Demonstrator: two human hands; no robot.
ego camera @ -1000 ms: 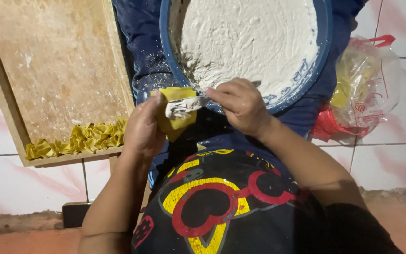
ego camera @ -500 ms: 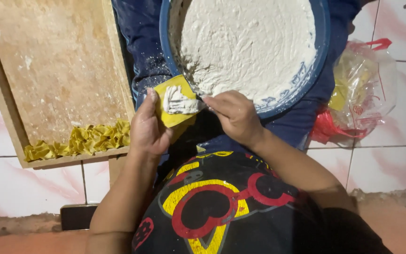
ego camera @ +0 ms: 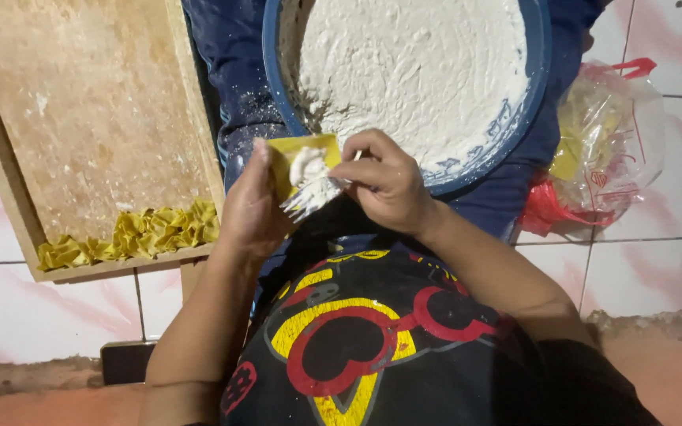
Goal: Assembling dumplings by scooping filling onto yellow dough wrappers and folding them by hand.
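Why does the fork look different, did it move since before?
Yes. The fork has come down off the yellow wrapper, away from the blue bowl, leaving a white lump of filling on the wrapper.

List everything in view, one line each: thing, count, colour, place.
Wrapper square: one, yellow, in the left hand, dab of filling on it.
Fork: one, metal, in the right hand, tines on the wrapper.
Basin: one, blue, on the lap, holding white filling.
Wooden tray: one, brown, on the left.
Folded dumplings: a row, yellow, along the tray's near edge.
Plastic bag: one, clear with red, on the right.
Left hand: holding the wrapper.
Right hand: gripping the fork.
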